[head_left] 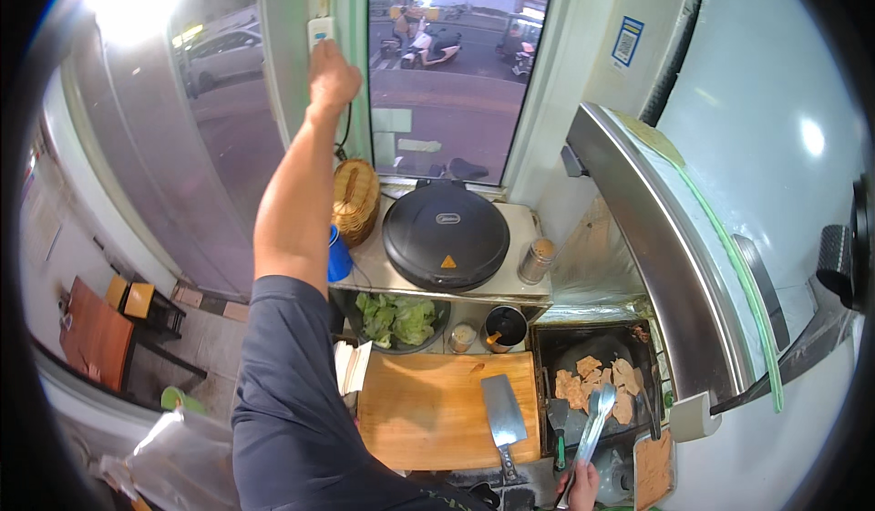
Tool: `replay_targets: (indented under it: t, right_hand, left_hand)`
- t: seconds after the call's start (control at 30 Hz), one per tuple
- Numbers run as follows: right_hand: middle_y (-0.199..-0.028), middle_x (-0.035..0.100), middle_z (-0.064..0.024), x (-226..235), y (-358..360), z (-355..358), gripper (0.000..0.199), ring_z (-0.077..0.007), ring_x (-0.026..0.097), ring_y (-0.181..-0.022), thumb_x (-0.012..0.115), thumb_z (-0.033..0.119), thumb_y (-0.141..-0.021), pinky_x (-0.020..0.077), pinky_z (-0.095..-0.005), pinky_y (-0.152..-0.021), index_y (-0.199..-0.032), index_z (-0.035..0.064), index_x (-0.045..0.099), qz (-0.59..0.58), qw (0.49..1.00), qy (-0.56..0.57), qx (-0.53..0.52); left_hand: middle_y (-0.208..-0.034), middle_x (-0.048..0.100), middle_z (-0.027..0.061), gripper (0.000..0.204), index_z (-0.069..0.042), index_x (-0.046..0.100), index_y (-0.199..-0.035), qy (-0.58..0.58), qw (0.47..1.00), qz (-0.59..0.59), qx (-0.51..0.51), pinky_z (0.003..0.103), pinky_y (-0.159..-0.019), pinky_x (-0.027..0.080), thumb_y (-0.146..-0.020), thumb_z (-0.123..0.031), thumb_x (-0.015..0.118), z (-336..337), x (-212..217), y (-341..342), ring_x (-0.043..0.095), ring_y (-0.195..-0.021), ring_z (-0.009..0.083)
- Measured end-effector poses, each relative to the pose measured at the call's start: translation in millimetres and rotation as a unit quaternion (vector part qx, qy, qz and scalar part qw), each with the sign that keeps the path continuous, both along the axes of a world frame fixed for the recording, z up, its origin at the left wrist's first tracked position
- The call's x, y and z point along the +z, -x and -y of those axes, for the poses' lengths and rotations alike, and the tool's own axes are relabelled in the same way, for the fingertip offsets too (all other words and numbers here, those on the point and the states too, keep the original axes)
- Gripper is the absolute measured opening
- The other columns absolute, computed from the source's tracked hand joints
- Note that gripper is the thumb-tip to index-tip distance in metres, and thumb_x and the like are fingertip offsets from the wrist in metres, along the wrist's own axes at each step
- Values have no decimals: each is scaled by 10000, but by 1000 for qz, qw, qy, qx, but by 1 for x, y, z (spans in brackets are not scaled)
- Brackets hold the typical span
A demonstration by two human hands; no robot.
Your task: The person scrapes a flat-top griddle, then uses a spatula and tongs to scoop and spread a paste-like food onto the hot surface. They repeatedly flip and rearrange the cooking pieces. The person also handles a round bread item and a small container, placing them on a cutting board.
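Note:
My left arm stretches far forward, and my left hand point(334, 78) is up at a small white switch or socket box point(321, 30) on the window frame. Its fingers are curled together against the box's lower part; whatever they grip is hidden. A dark cable point(346, 126) hangs below the hand. Low on the right, my right hand point(583, 487) is closed round metal tongs point(594, 420). Their tips point over browned flat pieces of meat point(570, 389) on a dark square griddle point(553, 340). A green-handled spatula point(559, 424) lies at the griddle's left side.
A cleaver point(504, 411) lies on a wooden cutting board point(410, 420). Behind are a lettuce bowl point(445, 321), a dark cup point(518, 320) and a closed black electric griddle point(447, 247). A wicker basket point(354, 196) and blue cup point(338, 260) stand by my left arm. A steel hood point(670, 247) overhangs the right.

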State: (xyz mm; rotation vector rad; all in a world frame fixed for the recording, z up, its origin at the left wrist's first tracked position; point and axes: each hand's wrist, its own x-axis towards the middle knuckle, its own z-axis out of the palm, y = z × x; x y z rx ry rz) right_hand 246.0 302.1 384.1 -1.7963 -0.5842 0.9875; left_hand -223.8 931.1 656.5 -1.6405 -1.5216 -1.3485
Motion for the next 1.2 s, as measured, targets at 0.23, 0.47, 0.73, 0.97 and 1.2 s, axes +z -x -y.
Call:
replay_targets:
  t: [0.23, 0.47, 0.73, 0.97, 1.2]
  right_hand:
    - [-586, 501, -16, -4, 6, 15, 295, -132, 474, -485, 503, 280, -982, 385, -275, -454, -757, 90, 514, -32, 997, 38, -54]
    - [-620, 568, -78, -10, 24, -10, 254, -165, 522, -466, 514, 253, -990, 427, -286, -452, -926, 10, 553, -139, 990, -21, -34]
    - [-734, 620, -86, 56, 66, -90, 197, -157, 568, -536, 529, 153, -952, 459, -277, -475, -1030, -13, 600, -217, 964, -8, 157]
    - [-728, 613, -43, 85, 118, -213, 185, -106, 558, -552, 522, 202, -975, 448, -265, -477, -929, 34, 588, -231, 926, -13, 299]
    - [-677, 616, -75, 43, 166, -329, 184, -166, 562, -543, 557, 177, -935, 455, -323, -490, -878, 14, 621, -324, 924, -6, 201]
  left_hand:
    - [-1505, 271, 340, 693, 138, 371, -1366, 105, 994, 22, -15, 427, -1155, 304, -782, -166, 589, -31, 18, 29, 307, -1389, 460]
    - [-1374, 483, 308, 692, 81, 451, -1363, 107, 991, 26, -79, 422, -1085, 390, -807, -267, 673, -2, 30, 24, 473, -1295, 403]
    - [-870, 664, 130, 406, -69, 707, -890, 264, 814, -365, -366, 442, -779, 534, -755, -451, 722, 210, -174, -140, 661, -880, 309]
    - [-821, 652, 119, 211, -76, 685, -822, 202, 918, -149, -308, 443, -697, 512, -776, -279, 722, 184, -115, -148, 643, -823, 325]
    - [-865, 700, 122, 241, -89, 741, -881, 222, 937, -59, -262, 424, -716, 526, -756, -294, 767, 162, -86, -153, 666, -839, 328]
